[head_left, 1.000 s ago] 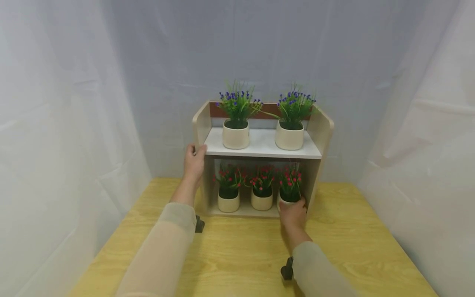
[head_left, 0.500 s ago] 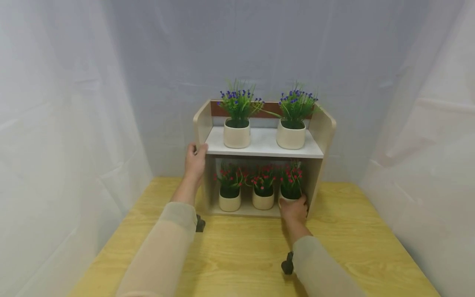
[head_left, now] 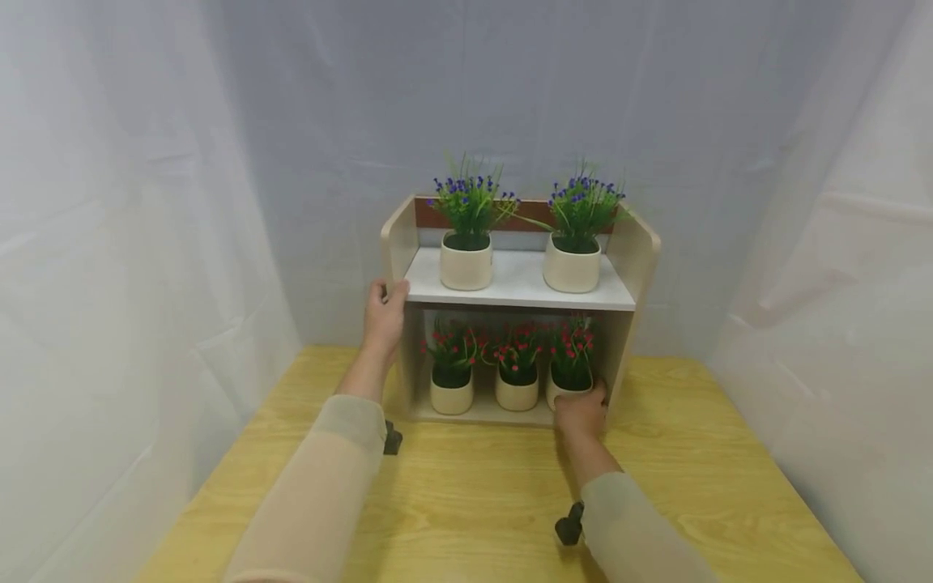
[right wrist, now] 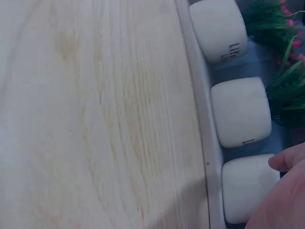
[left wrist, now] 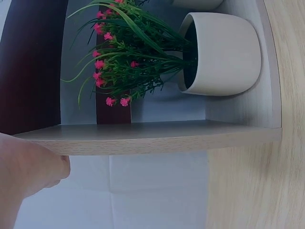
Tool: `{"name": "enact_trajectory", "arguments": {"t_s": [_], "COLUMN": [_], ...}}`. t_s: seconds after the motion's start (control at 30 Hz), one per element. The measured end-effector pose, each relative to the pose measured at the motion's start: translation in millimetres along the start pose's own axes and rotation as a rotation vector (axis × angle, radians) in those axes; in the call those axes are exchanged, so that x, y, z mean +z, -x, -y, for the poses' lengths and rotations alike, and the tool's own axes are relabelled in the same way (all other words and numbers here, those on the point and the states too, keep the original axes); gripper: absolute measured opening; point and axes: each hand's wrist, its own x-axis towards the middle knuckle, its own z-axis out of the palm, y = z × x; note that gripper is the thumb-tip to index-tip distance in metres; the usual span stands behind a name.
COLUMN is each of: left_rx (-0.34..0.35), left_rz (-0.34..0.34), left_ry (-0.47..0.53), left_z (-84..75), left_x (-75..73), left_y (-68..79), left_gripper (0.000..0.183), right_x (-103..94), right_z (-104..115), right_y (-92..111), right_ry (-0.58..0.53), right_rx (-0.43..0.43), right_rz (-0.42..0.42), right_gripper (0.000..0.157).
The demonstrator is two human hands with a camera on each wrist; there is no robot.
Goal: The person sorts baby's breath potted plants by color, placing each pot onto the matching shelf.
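A two-tier wooden shelf (head_left: pixel 517 279) stands on the table. My left hand (head_left: pixel 384 320) grips the edge of its left side panel (left wrist: pixel 157 146), thumb at the upper board's corner. Three cream pots with pink-red flowers line the lower tier: a left one (head_left: pixel 452 398), a middle one (head_left: pixel 517 396) and a right one (head_left: pixel 563 396). My right hand (head_left: pixel 583 415) holds the right flowerpot low at its front, with the thumb (right wrist: pixel 281 161) against the pot in the right wrist view. Its other fingers are largely hidden between pot and side panel.
On the upper tier stand two cream pots of purple-blue flowers, one at left (head_left: pixel 466 267) and one at right (head_left: pixel 572 270). The yellow wood-grain table (head_left: pixel 466 502) extends in front. Pale sheets (head_left: pixel 109 283) hang on both sides and behind.
My right hand has shifted slightly to the right on the flowerpot, showing more of the pot's front. The left hand keeps its hold on the side panel.
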Motion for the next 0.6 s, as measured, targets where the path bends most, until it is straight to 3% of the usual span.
{"name": "enact_trajectory", "arguments": {"t_s": [0.2, 0.37, 0.5, 0.6], "left_rx": [0.0, 0.045, 0.096, 0.131], "left_rz": [-0.02, -0.053, -0.048, -0.017], "left_ry": [-0.055, -0.215, -0.365, -0.438], "left_z": [1.5, 1.2, 1.6, 2.4], "left_x": [-6.0, -14.7, -18.9, -20.9], "left_y": [-2.0, -2.0, 2.0, 6.5], "left_gripper": [0.058, 0.065, 0.066, 0.068], "right_x": [-8.1, -25.0, -48.7, -71.6], "right_z": [4.2, 20.4, 35.8, 46.4], "right_y": [10.0, 13.5, 8.8, 6.1], "right_ry": [-0.159, -0.271, -0.19, -0.108], "right_rx": [-0.051, -0.069, -0.113, -0.149], "right_rz": [0.029, 0.214, 0.364, 0.425], "right_gripper": [0.091, 0.089, 0.085, 0.082]}}
